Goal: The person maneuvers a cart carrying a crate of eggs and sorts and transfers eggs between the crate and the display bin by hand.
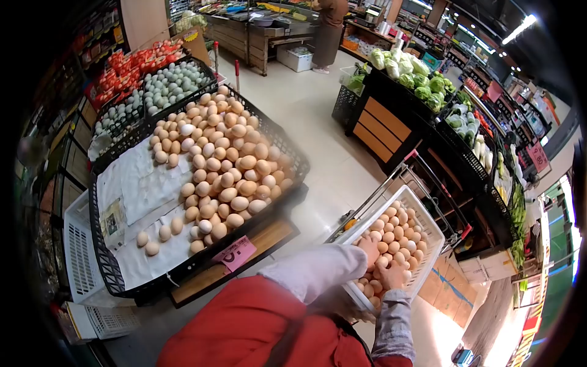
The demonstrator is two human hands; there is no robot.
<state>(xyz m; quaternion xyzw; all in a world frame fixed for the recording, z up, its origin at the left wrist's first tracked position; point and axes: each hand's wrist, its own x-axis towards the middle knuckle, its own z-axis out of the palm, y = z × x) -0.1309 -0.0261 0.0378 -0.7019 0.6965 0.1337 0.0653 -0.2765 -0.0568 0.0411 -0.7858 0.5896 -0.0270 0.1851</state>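
Both hands reach into a white plastic crate [433,225] filled with brown eggs [398,232]. My left hand [369,252] is at the crate's left side, its fingers curled down around eggs and partly hidden. Closer to me, my right hand [394,276] bends its fingers over eggs in the front half of the crate. Exactly how many eggs each hand holds is hidden. To the left, a large black display tray [299,177] holds a heap of brown eggs [223,159], with a few loose ones on its white paper lining [143,183].
The crate rests by a metal shopping cart [391,177]. A pink price card [235,253] hangs on the display's front edge. Pale green eggs [174,85] and red-netted goods [131,67] lie behind. Cabbages [422,79] fill a stand at right. A person [330,30] stands in the background.
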